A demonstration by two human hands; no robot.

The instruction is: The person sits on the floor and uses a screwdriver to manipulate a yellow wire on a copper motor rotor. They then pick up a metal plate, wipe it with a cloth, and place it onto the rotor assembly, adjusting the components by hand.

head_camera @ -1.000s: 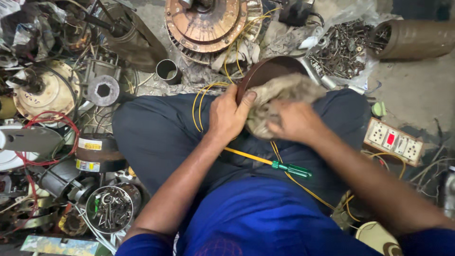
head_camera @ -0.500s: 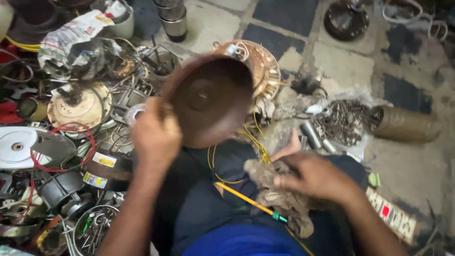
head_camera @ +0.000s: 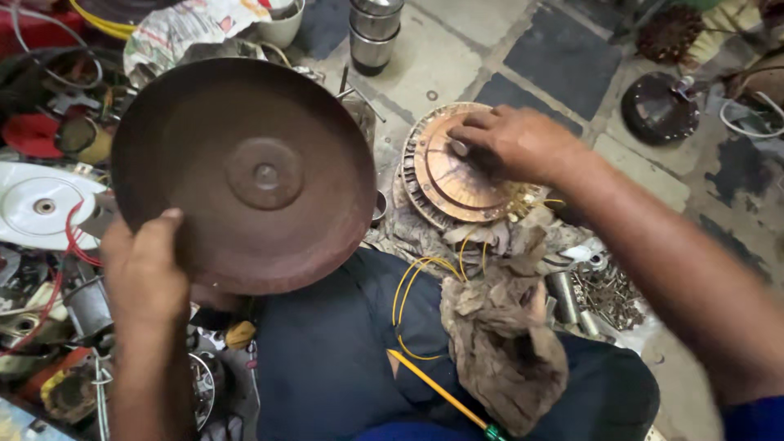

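Observation:
My left hand (head_camera: 145, 269) grips the lower left rim of a round, dark brown metal cover (head_camera: 245, 173), held up with its domed face toward me. My right hand (head_camera: 514, 145) reaches forward and rests its fingers on a copper-coloured round motor core (head_camera: 445, 181) that lies on the floor. A dirty brown rag (head_camera: 498, 343) is draped over my dark trouser leg (head_camera: 327, 359). Yellow wires (head_camera: 408, 286) loop from the motor core across my lap. A yellow-shafted screwdriver with a green handle (head_camera: 441, 394) lies on my lap beside the rag.
Left of me is a pile of motor parts, a white round cover (head_camera: 41, 204) and red wires (head_camera: 69, 237). Steel cups (head_camera: 374, 33) stand ahead on the tiled floor. Screws and small metal cylinders (head_camera: 600, 294) lie at right, and a dark round part (head_camera: 657, 106) further back.
My left hand has lifted the brown cover up off my lap and closer to the camera. My right hand let go of the rag and reached forward onto the copper motor core.

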